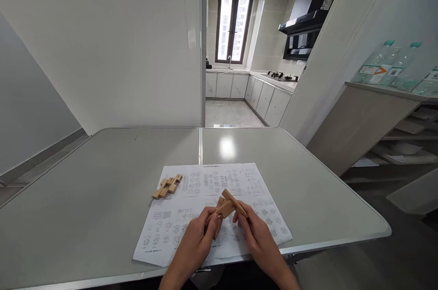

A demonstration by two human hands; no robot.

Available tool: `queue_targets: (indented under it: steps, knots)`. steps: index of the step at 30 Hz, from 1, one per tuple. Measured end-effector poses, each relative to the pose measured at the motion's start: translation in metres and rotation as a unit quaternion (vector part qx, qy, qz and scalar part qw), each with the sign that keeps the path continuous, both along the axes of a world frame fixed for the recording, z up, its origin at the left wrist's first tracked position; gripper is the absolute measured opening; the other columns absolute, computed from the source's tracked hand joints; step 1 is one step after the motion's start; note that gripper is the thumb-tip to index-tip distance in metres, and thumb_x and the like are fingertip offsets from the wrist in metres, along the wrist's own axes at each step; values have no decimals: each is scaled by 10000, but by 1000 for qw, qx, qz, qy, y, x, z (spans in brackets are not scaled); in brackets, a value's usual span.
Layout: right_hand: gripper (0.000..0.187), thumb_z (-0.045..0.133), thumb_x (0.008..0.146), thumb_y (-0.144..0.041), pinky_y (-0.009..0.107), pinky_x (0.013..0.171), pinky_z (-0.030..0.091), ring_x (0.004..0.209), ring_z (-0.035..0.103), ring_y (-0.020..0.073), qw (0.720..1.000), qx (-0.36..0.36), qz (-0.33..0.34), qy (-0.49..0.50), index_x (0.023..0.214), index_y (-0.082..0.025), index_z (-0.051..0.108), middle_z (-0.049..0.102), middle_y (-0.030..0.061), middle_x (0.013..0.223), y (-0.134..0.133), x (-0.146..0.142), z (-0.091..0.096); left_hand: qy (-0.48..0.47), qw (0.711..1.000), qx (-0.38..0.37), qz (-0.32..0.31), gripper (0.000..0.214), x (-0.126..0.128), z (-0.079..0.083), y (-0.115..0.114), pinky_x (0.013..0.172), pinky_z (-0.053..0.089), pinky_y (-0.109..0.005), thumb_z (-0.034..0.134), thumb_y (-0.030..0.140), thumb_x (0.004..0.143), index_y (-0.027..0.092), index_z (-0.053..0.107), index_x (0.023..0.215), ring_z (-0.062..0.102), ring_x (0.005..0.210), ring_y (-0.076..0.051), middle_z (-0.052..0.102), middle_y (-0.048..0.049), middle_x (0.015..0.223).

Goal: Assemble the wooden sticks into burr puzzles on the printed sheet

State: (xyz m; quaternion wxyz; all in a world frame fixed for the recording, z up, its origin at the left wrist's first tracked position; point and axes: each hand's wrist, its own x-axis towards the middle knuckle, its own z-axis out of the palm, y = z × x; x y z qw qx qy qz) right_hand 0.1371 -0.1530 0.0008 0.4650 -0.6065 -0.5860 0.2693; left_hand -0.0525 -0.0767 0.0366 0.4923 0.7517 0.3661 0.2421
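Note:
Both of my hands are over a printed sheet of diagrams (pixel 239 180) on a grey table (pixel 102 189). My left hand (pixel 198 237) pinches a notched wooden piece (pixel 224 210) from the left. My right hand (pixel 255 230) grips another wooden bar (pixel 233 202) that crosses the first one; the pieces touch in front of my fingers. Several more wooden puzzle pieces (pixel 167 186) lie bunched together on the sheet's upper left corner, well apart from both hands.
A seam (pixel 200 146) runs down the table's middle. The table's front edge is just under my wrists. A wooden shelf unit (pixel 383 116) with plastic water bottles (pixel 386 64) stands to the right. A kitchen doorway (pixel 236 98) opens beyond the table.

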Motion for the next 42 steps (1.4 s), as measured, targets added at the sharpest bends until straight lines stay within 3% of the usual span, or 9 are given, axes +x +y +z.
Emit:
queue_targets:
  steps: [3, 6, 14, 18, 24, 34, 42]
  knots:
    - [453, 367, 1104, -392, 381, 977, 569, 1073, 697, 231, 1000, 12, 14, 6, 1532, -301, 481, 729, 64, 1205, 0, 1, 2, -20, 1000, -13, -6, 358, 2, 2, -2, 656, 370, -288, 337, 507, 1089, 237, 563, 1027, 454, 621, -175, 500, 48, 676]
    - [484, 399, 1094, -395, 439, 1073, 539, 1253, 654, 260, 1000, 4, 13, 9, 1564, -297, 461, 652, 81, 1439, -1, 0, 1, -38, 999, -30, 0, 353, 4, 4, -4, 665, 360, -290, 353, 503, 1086, 233, 556, 984, 438, 624, -172, 503, 48, 671]
    - [505, 420, 1098, -352, 449, 1185, 461, 1457, 507, 247, 999, 17, 31, 28, 1602, -335, 408, 523, 27, 1594, -2, 2, -4, -68, 995, -73, 17, 370, 6, 2, -7, 651, 333, -284, 376, 522, 1077, 209, 568, 1035, 404, 618, -163, 475, 54, 666]
    - [496, 441, 1096, -324, 411, 1141, 513, 1432, 538, 245, 999, 37, 26, 21, 1591, -354, 427, 545, 15, 1578, -1, 4, -7, -68, 995, -71, 19, 376, 5, 1, -7, 662, 334, -284, 383, 524, 1076, 205, 580, 1055, 413, 631, -167, 476, 52, 670]
    - [494, 450, 1097, -314, 363, 1003, 607, 1180, 711, 221, 998, 54, 18, -5, 1588, -367, 429, 644, 31, 1479, -2, 4, -10, -67, 996, -59, 20, 367, 4, -1, -7, 676, 336, -286, 379, 510, 1082, 205, 579, 1034, 411, 637, -167, 464, 55, 668]
    - [534, 451, 1100, -305, 432, 1109, 543, 1383, 583, 244, 998, 53, 36, -26, 1619, -388, 351, 591, 26, 1533, 0, 5, -18, -74, 995, -63, 18, 379, 4, -10, -7, 644, 328, -273, 386, 530, 1077, 204, 575, 1038, 379, 636, -153, 432, 53, 695]
    - [515, 434, 1106, -296, 449, 1068, 564, 1291, 629, 242, 997, 54, 28, -46, 1606, -401, 370, 624, 26, 1489, -1, 6, -14, -72, 995, -62, 17, 444, 3, -10, -6, 656, 381, -276, 396, 560, 1062, 203, 645, 1148, 451, 681, -170, 518, 10, 763]
